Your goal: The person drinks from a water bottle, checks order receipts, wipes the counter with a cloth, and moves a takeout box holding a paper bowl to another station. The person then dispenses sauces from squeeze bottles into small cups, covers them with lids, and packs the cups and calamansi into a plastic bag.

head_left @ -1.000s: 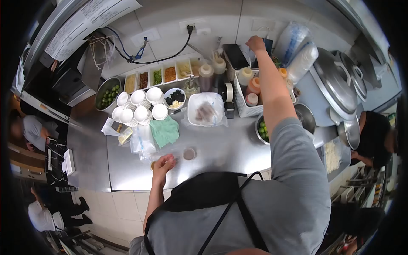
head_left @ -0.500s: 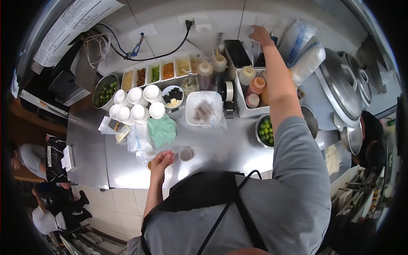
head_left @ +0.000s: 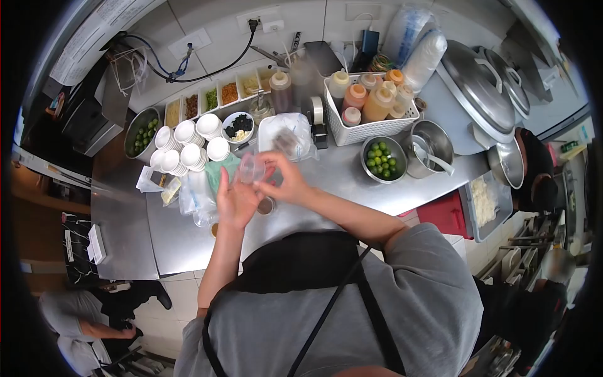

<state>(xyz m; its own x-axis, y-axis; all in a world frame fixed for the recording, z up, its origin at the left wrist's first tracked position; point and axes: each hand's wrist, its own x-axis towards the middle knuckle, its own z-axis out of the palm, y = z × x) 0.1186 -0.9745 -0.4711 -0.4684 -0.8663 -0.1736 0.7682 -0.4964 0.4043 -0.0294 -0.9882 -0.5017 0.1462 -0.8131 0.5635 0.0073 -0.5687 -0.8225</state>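
A small clear plastic cup (head_left: 252,168) is between my hands above the front of the steel counter. My right hand (head_left: 284,179) pinches it from the right side. Palm up, my left hand (head_left: 237,202) is just below and left of it with fingers spread; whether they touch the cup is hard to tell. Under my hands stands a small cup with dark contents (head_left: 266,205). A cup with amber liquid (head_left: 215,230) shows partly beside my left wrist. Behind the hands lies a green cloth (head_left: 220,169), partly covered.
Stacked white lids (head_left: 186,132), a bowl of black and pale bits (head_left: 238,126) and a bag-lined tub (head_left: 282,135) stand behind. To the right are a basket of sauce bottles (head_left: 370,132), a bowl of limes (head_left: 383,160) and a steel pot (head_left: 431,141). Other people are at both sides.
My right hand has come back from the wall behind the bottle basket to the front and now holds a clear cup. My left hand has risen and turned palm up.
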